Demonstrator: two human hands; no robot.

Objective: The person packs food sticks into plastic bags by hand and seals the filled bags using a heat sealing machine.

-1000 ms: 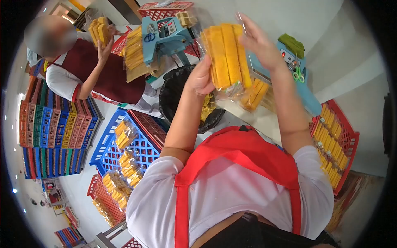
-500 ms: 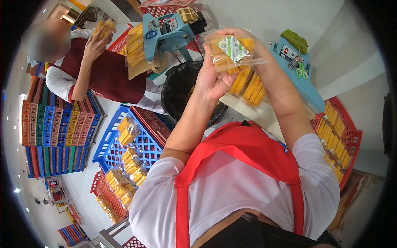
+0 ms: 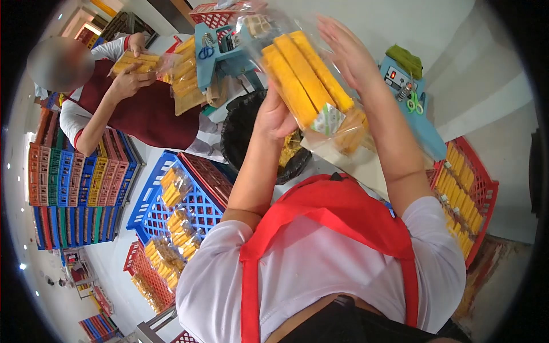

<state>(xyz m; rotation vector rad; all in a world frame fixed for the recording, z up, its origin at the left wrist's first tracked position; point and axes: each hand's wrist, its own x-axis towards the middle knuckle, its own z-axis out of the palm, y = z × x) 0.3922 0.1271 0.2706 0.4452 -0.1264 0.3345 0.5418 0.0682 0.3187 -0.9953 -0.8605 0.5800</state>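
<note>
A clear plastic bag of yellow sticks point(image 3: 306, 80) with a green-and-white label is held up in front of me, tilted, label end towards me. My left hand point(image 3: 276, 114) grips its lower left side, with the fingers partly hidden behind it. Along the upper right edge is my right hand point(image 3: 346, 54), fingers stretched out and flat; whether it touches the plastic I cannot tell. Beneath the bag, more bagged sticks point(image 3: 351, 137) show in part on a pale board point(image 3: 372, 163). This board adjoins a light-blue sealing machine point(image 3: 420, 117) bearing green scissors point(image 3: 414, 104) and a green cloth point(image 3: 405, 60).
A black-lined bin point(image 3: 240, 134) stands below my left forearm. Red crate point(image 3: 483, 197) at right and blue crate point(image 3: 151, 200) at left hold bagged sticks. A co-worker point(image 3: 154, 111) holds a bag beside another blue sealer point(image 3: 220, 66). Stacked crates point(image 3: 86, 177) stand behind.
The bag has turned and come nearer, so its long sticks now show. My right hand has straightened along its edge. The co-worker has lowered their bag and holds it with both hands.
</note>
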